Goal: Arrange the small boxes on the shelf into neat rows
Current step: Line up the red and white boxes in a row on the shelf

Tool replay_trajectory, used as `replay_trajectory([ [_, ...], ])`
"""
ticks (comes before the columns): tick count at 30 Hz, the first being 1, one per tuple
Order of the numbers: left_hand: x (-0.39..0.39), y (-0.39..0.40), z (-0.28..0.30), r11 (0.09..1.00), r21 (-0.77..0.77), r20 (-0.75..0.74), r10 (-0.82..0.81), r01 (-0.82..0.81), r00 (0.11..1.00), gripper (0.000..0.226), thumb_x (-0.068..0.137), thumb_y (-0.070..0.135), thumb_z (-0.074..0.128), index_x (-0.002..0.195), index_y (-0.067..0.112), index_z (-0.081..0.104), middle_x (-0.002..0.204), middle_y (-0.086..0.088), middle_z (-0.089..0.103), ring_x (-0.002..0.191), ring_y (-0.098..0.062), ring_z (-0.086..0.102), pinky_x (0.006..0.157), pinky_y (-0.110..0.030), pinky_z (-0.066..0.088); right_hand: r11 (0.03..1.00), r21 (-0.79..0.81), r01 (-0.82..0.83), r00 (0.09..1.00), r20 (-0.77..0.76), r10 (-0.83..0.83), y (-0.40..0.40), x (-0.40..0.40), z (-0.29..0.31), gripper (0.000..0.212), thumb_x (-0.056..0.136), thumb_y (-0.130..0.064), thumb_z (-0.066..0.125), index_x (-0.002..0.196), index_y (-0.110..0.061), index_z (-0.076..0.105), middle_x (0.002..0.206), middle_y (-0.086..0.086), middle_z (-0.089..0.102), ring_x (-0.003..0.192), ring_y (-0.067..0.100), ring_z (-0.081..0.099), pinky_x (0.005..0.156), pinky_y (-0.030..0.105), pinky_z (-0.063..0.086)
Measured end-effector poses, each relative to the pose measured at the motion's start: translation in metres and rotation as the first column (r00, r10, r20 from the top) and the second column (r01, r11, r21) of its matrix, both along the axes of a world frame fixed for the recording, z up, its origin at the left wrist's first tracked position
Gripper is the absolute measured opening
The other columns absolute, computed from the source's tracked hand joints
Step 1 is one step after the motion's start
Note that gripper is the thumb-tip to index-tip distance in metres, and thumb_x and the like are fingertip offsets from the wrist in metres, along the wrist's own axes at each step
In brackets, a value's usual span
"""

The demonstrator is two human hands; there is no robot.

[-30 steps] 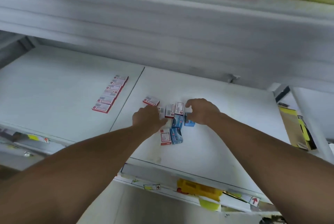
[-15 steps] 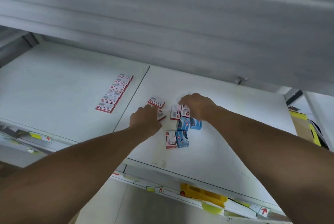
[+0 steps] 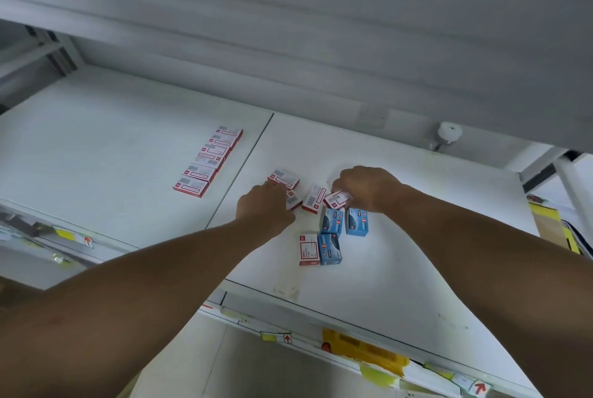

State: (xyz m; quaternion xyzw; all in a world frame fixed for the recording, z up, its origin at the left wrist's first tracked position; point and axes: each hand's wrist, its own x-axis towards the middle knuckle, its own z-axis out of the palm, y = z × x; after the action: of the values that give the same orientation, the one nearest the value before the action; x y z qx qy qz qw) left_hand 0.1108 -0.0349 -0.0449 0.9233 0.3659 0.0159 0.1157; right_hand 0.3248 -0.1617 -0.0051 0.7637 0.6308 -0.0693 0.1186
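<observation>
A neat row of several red-and-white boxes (image 3: 210, 160) lies on the left panel of the white shelf (image 3: 401, 269). On the right panel sits a loose cluster: a red-and-white box (image 3: 284, 178) at the back left, another (image 3: 315, 198) in the middle, three blue boxes (image 3: 331, 220), (image 3: 357, 221), (image 3: 330, 249), and a red-and-white box (image 3: 308, 250) at the front. My left hand (image 3: 264, 209) rests knuckles-up on a partly hidden red-and-white box (image 3: 293, 199), fingertips touching the back-left one. My right hand (image 3: 365, 187) pinches a tilted red-and-white box (image 3: 337, 198).
The upper shelf's underside (image 3: 321, 44) hangs low over the work area. A white knob (image 3: 449, 131) sticks out at the back right. Price labels and a yellow item (image 3: 362, 348) line the front rail. Yellow packages (image 3: 555, 227) stand at the far right.
My right hand has turned one red-and-white box out of line so it lies tilted under the fingers. My left hand has shifted slightly toward the back-left box. The view has tilted down.
</observation>
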Motion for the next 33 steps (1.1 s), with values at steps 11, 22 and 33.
replay_trajectory([
  [11,-0.016,0.007,0.021,0.999,-0.042,-0.011,-0.019,0.019,1.000,0.050,0.080,0.049,0.081,0.123,0.027,0.070,0.118,0.008,0.072,0.087,-0.014,0.068,0.057,-0.024,0.045,0.974,0.024,0.227,0.973,-0.036,-0.226,-0.023,0.005,0.018,0.035,0.085,-0.044,0.075,0.109,-0.025,0.060,0.102,0.001,0.065,0.088,0.021,0.059,0.070,0.037,0.050],
  [22,-0.065,-0.019,0.116,1.000,0.003,-0.051,-0.027,0.028,0.998,0.046,0.079,0.048,0.075,0.122,0.032,0.071,0.095,0.014,0.062,0.084,-0.014,0.064,0.058,-0.027,0.048,0.938,0.119,0.324,0.908,-0.316,-0.274,-0.048,-0.073,0.089,0.034,0.088,-0.028,0.072,0.121,-0.032,0.066,0.111,-0.006,0.069,0.093,0.017,0.062,0.071,0.030,0.046],
  [33,-0.157,-0.058,0.171,0.999,0.009,-0.048,0.051,-0.051,0.998,0.046,0.082,0.045,0.070,0.126,0.033,0.068,0.119,0.007,0.069,0.103,-0.020,0.067,0.082,-0.033,0.056,0.956,0.236,0.173,0.939,-0.334,-0.087,-0.053,-0.164,0.122,0.048,0.081,-0.037,0.077,0.128,-0.035,0.066,0.120,0.000,0.071,0.093,0.021,0.066,0.071,0.030,0.043],
])
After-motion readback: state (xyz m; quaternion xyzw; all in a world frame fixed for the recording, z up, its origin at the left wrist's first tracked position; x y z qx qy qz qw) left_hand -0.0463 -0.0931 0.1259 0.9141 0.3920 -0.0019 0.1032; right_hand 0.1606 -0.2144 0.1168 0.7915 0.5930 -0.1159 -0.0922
